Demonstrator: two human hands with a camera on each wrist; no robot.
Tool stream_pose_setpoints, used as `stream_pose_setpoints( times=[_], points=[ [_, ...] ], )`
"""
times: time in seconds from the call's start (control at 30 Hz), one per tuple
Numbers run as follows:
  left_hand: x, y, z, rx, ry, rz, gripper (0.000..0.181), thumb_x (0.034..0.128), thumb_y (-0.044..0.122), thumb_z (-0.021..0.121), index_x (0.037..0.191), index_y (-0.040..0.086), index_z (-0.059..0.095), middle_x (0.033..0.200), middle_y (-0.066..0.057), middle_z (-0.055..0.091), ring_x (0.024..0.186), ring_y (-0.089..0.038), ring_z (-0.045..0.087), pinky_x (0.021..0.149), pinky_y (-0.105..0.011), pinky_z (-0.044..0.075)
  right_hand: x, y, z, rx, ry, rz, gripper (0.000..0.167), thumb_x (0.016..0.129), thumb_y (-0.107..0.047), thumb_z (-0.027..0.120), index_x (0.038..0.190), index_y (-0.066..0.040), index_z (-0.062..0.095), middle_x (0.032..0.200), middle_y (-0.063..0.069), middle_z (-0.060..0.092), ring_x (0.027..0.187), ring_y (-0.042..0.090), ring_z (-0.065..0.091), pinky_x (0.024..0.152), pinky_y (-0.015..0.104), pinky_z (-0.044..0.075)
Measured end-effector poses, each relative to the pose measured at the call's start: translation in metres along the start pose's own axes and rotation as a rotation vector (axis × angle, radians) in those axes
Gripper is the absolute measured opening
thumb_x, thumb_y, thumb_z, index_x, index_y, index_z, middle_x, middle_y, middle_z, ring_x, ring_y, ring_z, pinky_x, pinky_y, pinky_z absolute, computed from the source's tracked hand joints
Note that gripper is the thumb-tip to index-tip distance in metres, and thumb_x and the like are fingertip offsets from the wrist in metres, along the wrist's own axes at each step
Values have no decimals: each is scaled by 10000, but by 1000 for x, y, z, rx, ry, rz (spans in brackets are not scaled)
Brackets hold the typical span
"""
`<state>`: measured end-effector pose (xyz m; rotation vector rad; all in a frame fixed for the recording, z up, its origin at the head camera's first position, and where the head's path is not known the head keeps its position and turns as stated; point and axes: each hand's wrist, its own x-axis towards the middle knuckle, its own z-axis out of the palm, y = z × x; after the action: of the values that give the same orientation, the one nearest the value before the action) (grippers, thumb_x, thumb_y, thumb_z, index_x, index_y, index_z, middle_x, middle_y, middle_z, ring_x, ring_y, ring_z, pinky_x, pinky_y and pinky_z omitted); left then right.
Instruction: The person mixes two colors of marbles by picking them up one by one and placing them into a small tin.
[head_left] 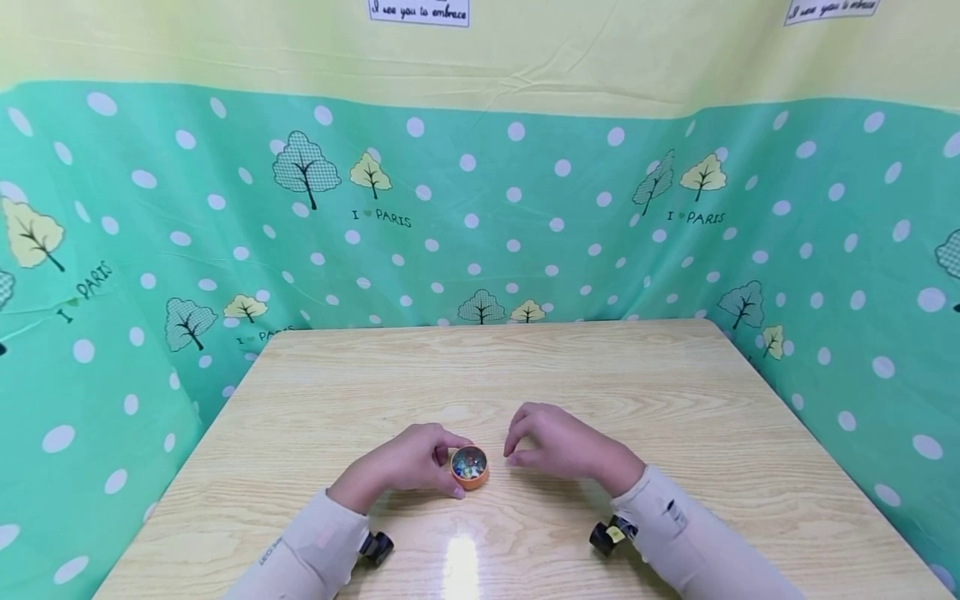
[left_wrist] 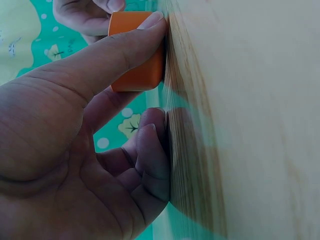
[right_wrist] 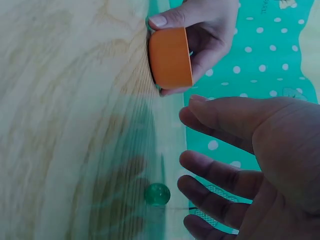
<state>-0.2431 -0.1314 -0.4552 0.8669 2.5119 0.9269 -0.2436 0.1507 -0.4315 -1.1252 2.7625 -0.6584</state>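
- One round, orange, stiff-looking cup [right_wrist: 171, 60] stands on the pale wood-grained worktop [head_left: 480, 371], holding colourful shiny marbles [head_left: 469, 466].
- Left of the cup, the left hand [head_left: 416, 458] pinches its sides.
- Right of it, the right hand's [head_left: 558, 442] fingers bend loosely, released.
- Also right: a green glassy ball [right_wrist: 158, 194], probably hard, slippery; best pinched around its middle.
- Cup: probably light; best held low.

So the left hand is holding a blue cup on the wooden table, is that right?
Not quite: the cup is orange, not blue, as the left wrist view shows. The left hand is holding it on the wooden table.
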Motion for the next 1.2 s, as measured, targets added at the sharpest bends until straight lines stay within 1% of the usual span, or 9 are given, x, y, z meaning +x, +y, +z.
stream_pose_setpoints(
  times=[0.13,0.27,0.37,0.53,0.67,0.9,1.07,1.2],
  points=[
    [0,-1,0,13,8,0,552,739,334,951,1252,329,748,782,49,664,637,-108,495,573,-235,389,0,6,-1,6,-34,19,32,919,-244,793,939,-232,815,1013,-105,651,1001,141,636,896,339,512],
    [1,-1,0,16,15,-7,596,729,348,956,1283,294,742,795,54,664,651,-113,504,589,-235,398,-3,10,-4,7,-76,52,52,891,-244,817,942,-248,806,1055,-89,641,1015,148,627,903,355,506],
    [1,-1,-1,19,17,-11,600,729,351,956,1286,293,740,795,55,663,656,-119,508,592,-233,398,-5,11,-8,9,-110,75,144,833,-235,867,962,-249,804,1121,-70,619,1061,165,610,952,397,498],
    [0,0,-1,7,5,-12,537,747,331,947,1246,337,749,798,62,669,655,-132,508,582,-240,390,-8,12,-14,2,-166,106,351,719,-195,941,1027,-282,797,1214,-75,592,1153,180,581,1035,449,482],
    [0,0,-1,1,1,-13,511,754,322,943,1226,353,751,791,66,667,651,-133,500,579,-241,381,-9,15,-15,-11,-183,116,418,688,-164,949,1047,-303,785,1253,-92,588,1187,175,572,1042,451,485],
    [0,-1,0,16,18,-8,565,738,344,951,1264,316,747,797,60,660,660,-115,504,600,-236,399,-10,18,-15,-17,-188,121,444,663,-114,946,1022,-299,761,1257,-107,587,1176,165,572,1017,428,499],
    [0,-1,1,21,27,-10,593,729,350,955,1281,300,744,798,67,654,664,-93,501,613,-233,408,-12,17,-16,-17,-176,140,382,668,-122,948,949,-273,737,1275,-76,585,1153,179,569,990,418,503],
    [0,-2,2,2,12,-10,552,743,339,948,1258,328,748,818,86,679,665,-95,516,606,-239,416,-13,16,-16,-27,-174,166,323,686,-132,946,870,-274,723,1314,-43,586,1196,204,563,1039,443,488]
  ],
)
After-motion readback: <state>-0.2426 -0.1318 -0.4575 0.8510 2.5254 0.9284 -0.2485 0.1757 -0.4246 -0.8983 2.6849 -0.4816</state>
